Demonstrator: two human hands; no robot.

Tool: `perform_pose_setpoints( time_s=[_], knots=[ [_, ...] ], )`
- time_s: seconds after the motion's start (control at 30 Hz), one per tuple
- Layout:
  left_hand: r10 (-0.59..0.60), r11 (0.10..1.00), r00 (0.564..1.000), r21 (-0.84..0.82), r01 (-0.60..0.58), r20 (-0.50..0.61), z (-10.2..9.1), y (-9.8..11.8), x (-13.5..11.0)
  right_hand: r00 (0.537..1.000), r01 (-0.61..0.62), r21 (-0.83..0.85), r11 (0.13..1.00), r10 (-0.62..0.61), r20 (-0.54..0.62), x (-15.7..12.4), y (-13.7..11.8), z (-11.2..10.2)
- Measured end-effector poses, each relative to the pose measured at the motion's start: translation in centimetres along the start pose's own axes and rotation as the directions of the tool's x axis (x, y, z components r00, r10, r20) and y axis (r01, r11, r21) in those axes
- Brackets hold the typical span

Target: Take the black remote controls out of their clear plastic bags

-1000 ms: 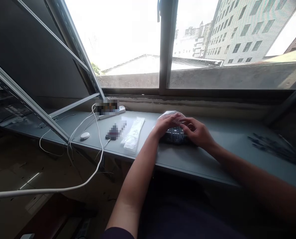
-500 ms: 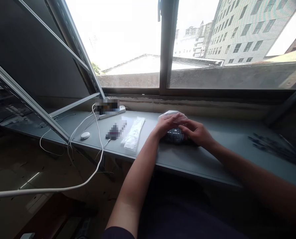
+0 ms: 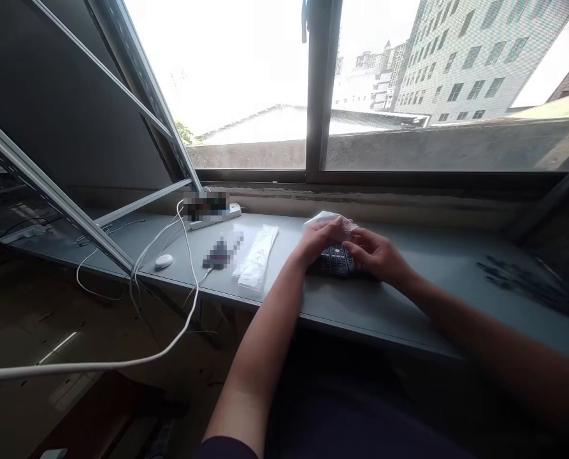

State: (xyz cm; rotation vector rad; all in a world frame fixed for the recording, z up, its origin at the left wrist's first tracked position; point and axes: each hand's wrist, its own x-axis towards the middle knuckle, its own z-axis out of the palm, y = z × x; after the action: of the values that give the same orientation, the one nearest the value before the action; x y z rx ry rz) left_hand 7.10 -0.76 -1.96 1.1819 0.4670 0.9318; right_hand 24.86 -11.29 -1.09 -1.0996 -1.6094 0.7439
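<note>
A black device with rows of small keys (image 3: 336, 260) lies on the grey ledge (image 3: 408, 299) under the window. Its far end sits inside a clear plastic bag (image 3: 323, 218). My left hand (image 3: 316, 239) grips the bag's mouth at the device's left side, fingers curled. My right hand (image 3: 376, 255) rests on the device's right side, its fingers pinching the bag's edge. Both hands cover much of the device.
A long clear plastic sleeve (image 3: 258, 257) lies left of my hands. Further left are a small dark item (image 3: 220, 253), a white round puck (image 3: 164, 260), a white power strip (image 3: 215, 213) and white cables (image 3: 179, 255). Dark thin strips (image 3: 523, 280) lie at the right. A metal frame (image 3: 50, 185) slants over the left.
My hands have drawn the bag's edge a little nearer over the keyed device. The device has shifted only slightly.
</note>
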Motion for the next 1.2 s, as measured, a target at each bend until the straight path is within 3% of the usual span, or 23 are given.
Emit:
perform_pose_setpoints(
  time_s=[0.13, 0.23, 0.3, 0.4, 0.63, 0.9, 1.2],
  knots=[
    [-0.027, 0.999, 0.997, -0.024, 0.025, -0.074, 0.0, -0.2, 0.3, 0.992, 0.086, -0.167, 0.982, -0.1, -0.081, -0.1, 0.1, 0.2],
    [-0.008, 0.999, 0.989, -0.034, 0.003, -0.145, -0.1, -0.2, 0.6, 0.944, 0.228, -0.362, 0.904, -0.296, -0.144, -0.1, 0.0, 0.0],
    [-0.01, 1.0, 0.982, -0.029, 0.004, -0.19, -0.1, -0.1, 0.6, 0.901, 0.318, -0.461, 0.828, -0.415, -0.124, 0.1, 0.0, -0.3],
    [-0.027, 0.999, 0.973, -0.039, 0.018, -0.228, 0.1, 0.0, 0.4, 0.87, 0.415, -0.504, 0.758, -0.492, -0.022, 0.2, 0.2, -0.6],
    [-0.049, 0.996, 0.99, -0.075, 0.039, -0.133, 0.2, 0.2, 0.0, 0.848, 0.504, -0.515, 0.693, -0.511, 0.142, 0.4, 1.2, -0.6],
    [0.0, 0.994, 0.985, -0.111, -0.02, -0.173, -0.2, 0.1, 0.6, 0.838, 0.51, -0.498, 0.701, -0.535, 0.104, 0.3, 0.9, -1.0],
    [0.019, 0.997, 0.992, -0.074, -0.029, -0.123, 0.1, 0.2, 0.4, 0.835, 0.538, -0.462, 0.705, -0.521, 0.178, 0.5, 1.1, -0.8]
  ],
)
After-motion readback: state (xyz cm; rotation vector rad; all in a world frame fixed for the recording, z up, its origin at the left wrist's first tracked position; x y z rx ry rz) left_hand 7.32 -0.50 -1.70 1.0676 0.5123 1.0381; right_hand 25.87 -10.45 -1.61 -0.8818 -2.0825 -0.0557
